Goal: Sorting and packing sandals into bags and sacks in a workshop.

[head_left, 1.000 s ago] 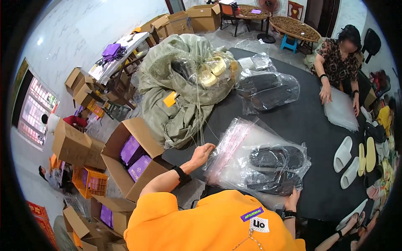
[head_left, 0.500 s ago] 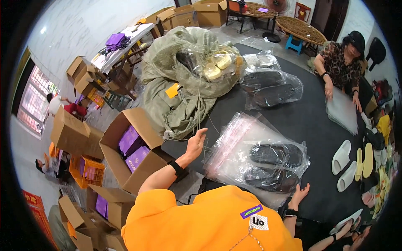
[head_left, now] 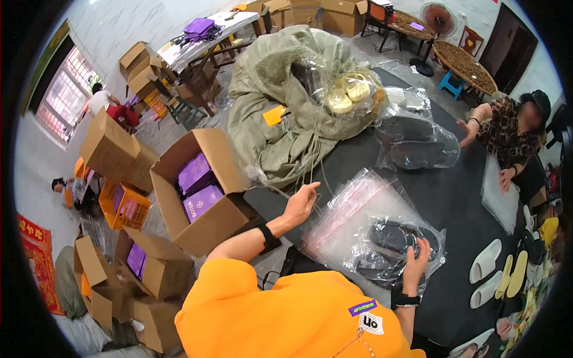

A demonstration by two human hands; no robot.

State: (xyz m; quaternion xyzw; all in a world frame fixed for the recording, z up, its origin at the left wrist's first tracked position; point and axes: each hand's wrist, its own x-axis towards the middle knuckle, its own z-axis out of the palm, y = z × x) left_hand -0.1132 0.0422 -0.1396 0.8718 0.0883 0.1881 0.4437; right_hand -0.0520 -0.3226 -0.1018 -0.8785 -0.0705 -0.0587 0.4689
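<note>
I am leaning over the dark bench (head_left: 459, 197) with both arms stretched out in front of my orange shirt (head_left: 286, 316). My left hand (head_left: 300, 203) is hovering at the near left edge of the bench, fingers loosely curled and partly open, right by the thin strings trailing from the olive-green sack (head_left: 280, 107); I cannot tell whether I am actually pinching a string. My right hand (head_left: 416, 262) is lying on the clear plastic bag (head_left: 370, 230), fingers spread and pressing down on its right end, where a pair of dark slippers (head_left: 394, 238) is showing through the film. The bag is lying flat on the bench directly in front of me, between my two hands, its pinkish sealed end pointing toward my left hand.

The sack is slumping at the far left end of the bench, with a bundle of pale round items wrapped in plastic (head_left: 349, 95) resting on top. Just right of it, more bagged dark slippers (head_left: 415, 140) are piling up. Across the bench another person (head_left: 513, 128) is reaching out with one hand and is resting the other on a flat clear bag (head_left: 498, 197). Loose white and yellow slippers (head_left: 498, 274) are lying at the right edge. On the floor to my left, an open cardboard box (head_left: 200, 191) is holding purple packages.
</note>
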